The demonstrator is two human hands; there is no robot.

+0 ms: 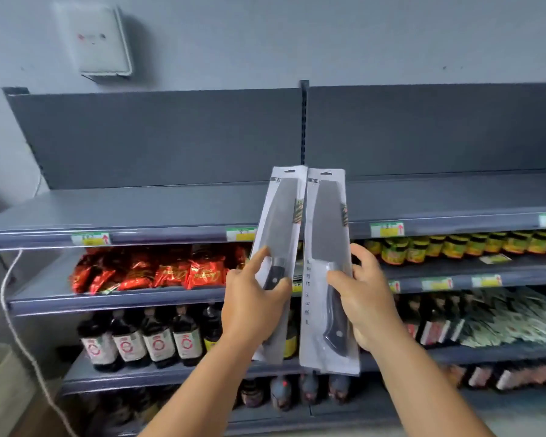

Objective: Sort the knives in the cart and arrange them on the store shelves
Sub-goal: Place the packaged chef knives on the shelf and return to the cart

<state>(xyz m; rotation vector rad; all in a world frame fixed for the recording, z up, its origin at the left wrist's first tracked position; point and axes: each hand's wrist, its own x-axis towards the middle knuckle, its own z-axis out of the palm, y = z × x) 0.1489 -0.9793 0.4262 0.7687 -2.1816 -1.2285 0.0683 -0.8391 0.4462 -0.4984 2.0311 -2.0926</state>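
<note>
Knives (279, 222), both pkgs near-upright, blade ends up, apparently touching.

A shop: price-tagged shelves (183, 236) of bottles (158, 337) (red packets (171, 274) above).

We count 2 packaged knives: 1 in the left hand (252, 305), the left knife (278, 234), and 1 in the right hand (364, 299), the right knife (328, 247). 2 hands in view. We log 4 full dark bottles (141, 339) left of the arms, more partly hidden. Red packets (158, 272) and jars (454, 247): too blurred to count.
</note>
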